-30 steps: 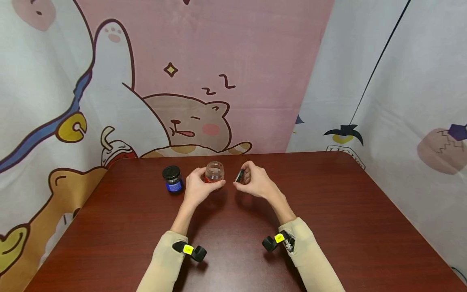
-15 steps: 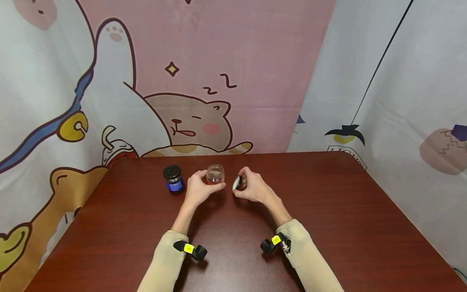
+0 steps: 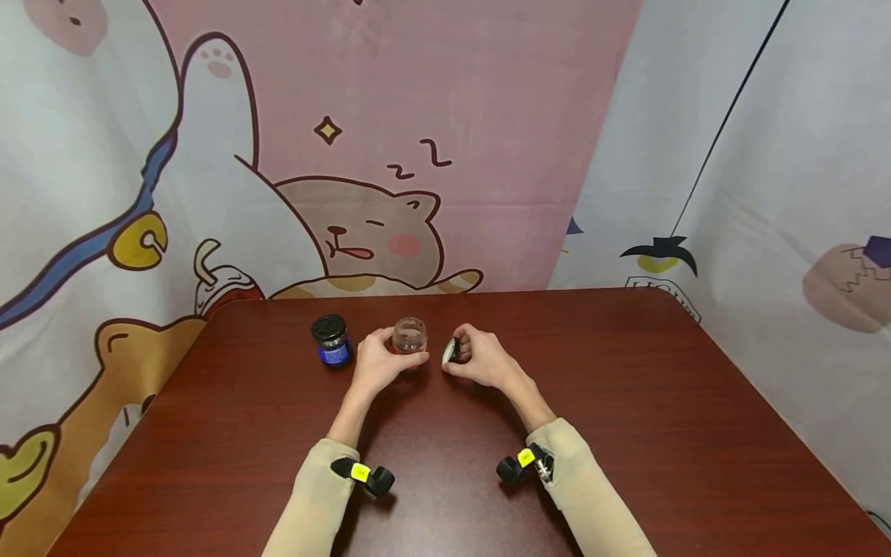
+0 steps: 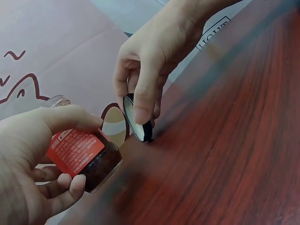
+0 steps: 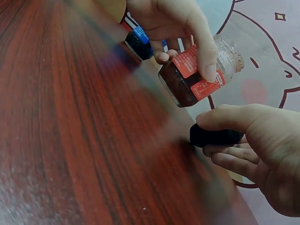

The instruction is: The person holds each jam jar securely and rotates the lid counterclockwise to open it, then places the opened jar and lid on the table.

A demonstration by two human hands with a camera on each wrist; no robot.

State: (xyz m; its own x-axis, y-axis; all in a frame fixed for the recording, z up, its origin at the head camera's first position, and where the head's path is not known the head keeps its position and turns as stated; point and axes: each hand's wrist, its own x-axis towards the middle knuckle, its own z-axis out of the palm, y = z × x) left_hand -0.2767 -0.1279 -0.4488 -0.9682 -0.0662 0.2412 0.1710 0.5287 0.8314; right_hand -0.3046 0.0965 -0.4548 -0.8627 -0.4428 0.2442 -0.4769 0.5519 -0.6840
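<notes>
My left hand (image 3: 379, 362) grips a small glass jar (image 3: 410, 336) with a red label, its mouth uncovered. Dark contents show low in the jar (image 4: 104, 164) in the left wrist view. To the right, my right hand (image 3: 487, 357) pinches a black lid (image 3: 452, 352) between thumb and fingers. The lid stands on edge, its pale inner face turned toward the jar, with a gap between the two. In the right wrist view the lid (image 5: 213, 137) shows its dark outer side below the jar (image 5: 187, 77).
A second jar (image 3: 331, 342) with a black lid and blue label stands just left of my left hand. All of this is near the far edge of the brown table (image 3: 445, 480). A printed cloth (image 3: 515, 155) hangs behind it.
My right hand has come down and slightly nearer, and the lid has turned so more of its pale inside shows. The jar in my left hand has dropped slightly.
</notes>
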